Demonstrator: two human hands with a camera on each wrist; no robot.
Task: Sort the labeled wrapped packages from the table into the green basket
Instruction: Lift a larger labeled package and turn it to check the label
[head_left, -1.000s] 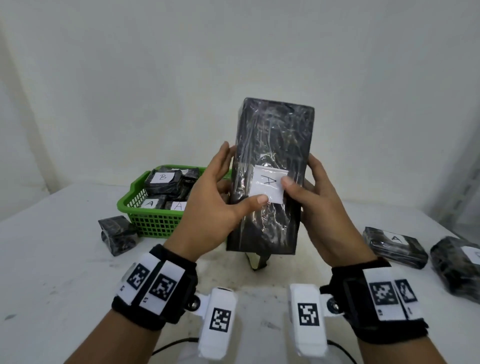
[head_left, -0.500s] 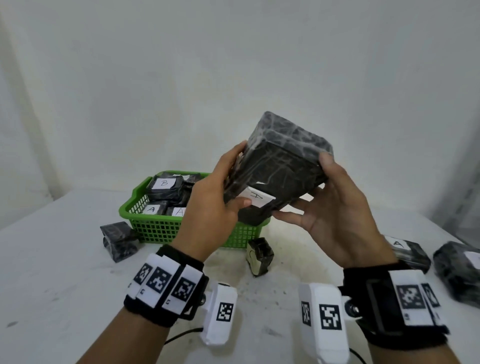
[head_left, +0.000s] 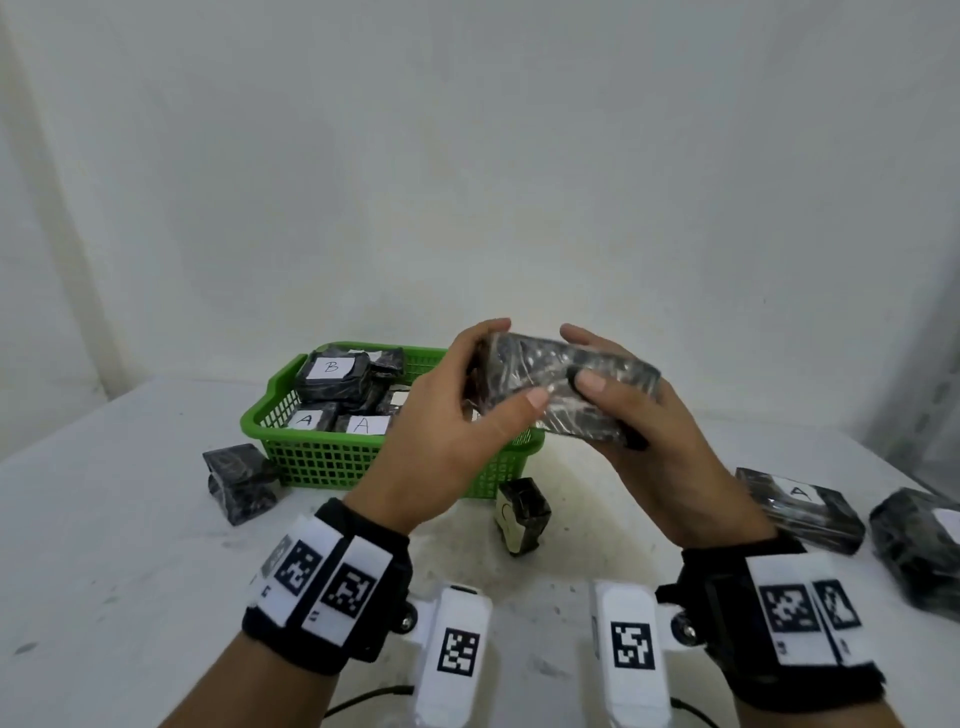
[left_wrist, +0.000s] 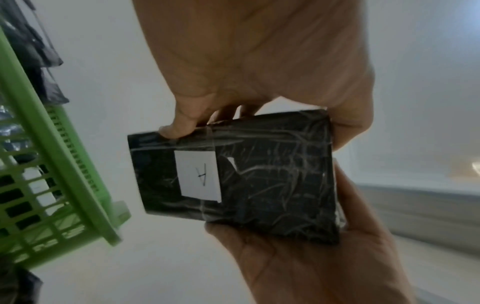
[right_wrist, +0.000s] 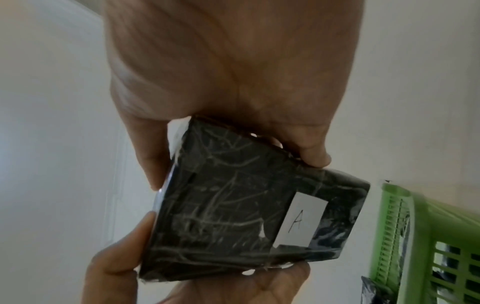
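Now both hands, left hand (head_left: 457, 415) and right hand (head_left: 644, 421), grip the A-labeled package (head_left: 566, 382) aloft just beside the green basket (head_left: 332, 462); placement is underway, so next lower it among packages inside.

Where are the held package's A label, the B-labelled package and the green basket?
A label (left_wrist: 198, 175): left wrist view, centre of white paper.
B-labelled package (head_left: 332, 375): head view, top face.
green basket (head_left: 332, 457): head view, front lattice wall.

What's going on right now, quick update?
Both hands, left hand and right hand, grip the A-labeled package. Held above green basket. Nothing in the way.
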